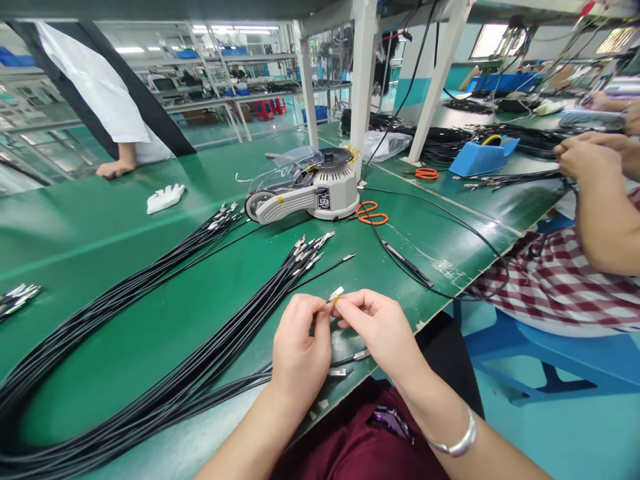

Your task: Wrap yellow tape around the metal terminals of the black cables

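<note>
Close to the table's front edge, my left hand (303,343) is closed in a pinch on a black cable, just behind its silvery metal connector (337,292). My right hand (380,327) meets it from the other side, thumb and fingers pressed on a small piece of yellow tape (337,299) at the connector's base. Whether the tape goes all the way round is hidden by the fingers. Left of my hands lies a long bundle of black cables (240,317) with metal ends. More cable ends (360,356) lie under my wrists.
A round tape dispenser (327,193) stands ahead, with orange-handled scissors (373,215) and a utility knife (407,264) nearby. A white glove (166,199) lies at the far left. On the right, a co-worker's hands (593,157) are near cables and a blue tape holder (485,157).
</note>
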{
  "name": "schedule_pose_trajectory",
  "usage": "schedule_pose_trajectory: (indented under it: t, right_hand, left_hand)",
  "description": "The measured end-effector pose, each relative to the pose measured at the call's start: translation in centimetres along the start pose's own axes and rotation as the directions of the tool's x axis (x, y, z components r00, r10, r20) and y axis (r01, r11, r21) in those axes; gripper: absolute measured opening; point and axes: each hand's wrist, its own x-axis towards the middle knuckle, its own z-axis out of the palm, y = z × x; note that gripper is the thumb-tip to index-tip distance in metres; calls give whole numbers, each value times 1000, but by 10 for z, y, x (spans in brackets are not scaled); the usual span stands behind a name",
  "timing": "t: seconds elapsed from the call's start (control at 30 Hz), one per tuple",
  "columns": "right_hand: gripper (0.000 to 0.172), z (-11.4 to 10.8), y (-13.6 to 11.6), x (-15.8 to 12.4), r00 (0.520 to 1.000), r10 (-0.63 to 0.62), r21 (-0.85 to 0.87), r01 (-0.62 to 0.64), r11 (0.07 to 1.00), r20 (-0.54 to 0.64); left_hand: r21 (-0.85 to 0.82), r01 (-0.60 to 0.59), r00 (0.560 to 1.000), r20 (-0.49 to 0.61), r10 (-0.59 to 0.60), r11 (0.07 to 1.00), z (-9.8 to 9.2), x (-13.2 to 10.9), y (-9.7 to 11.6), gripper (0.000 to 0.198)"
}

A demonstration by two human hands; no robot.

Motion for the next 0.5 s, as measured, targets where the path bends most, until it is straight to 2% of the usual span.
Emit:
schedule_pose_trajectory:
  t: [0.07,0.17,0.5]
  right_hand:
    - [20,0,-2,1,1000,10,13,-10,1000,8]
    - [20,0,-4,1,1000,22,7,-22,1000,12]
    - [20,0,-9,-3,999,39,-38,-39,999,-2]
  left_hand:
    - [3,-69,998,-10,69,998,-1,0,-1,17]
    - [29,-110,994,-4,110,994,-3,0,0,22]
    - [73,-108,994,-11,109,991,-4,0,2,22]
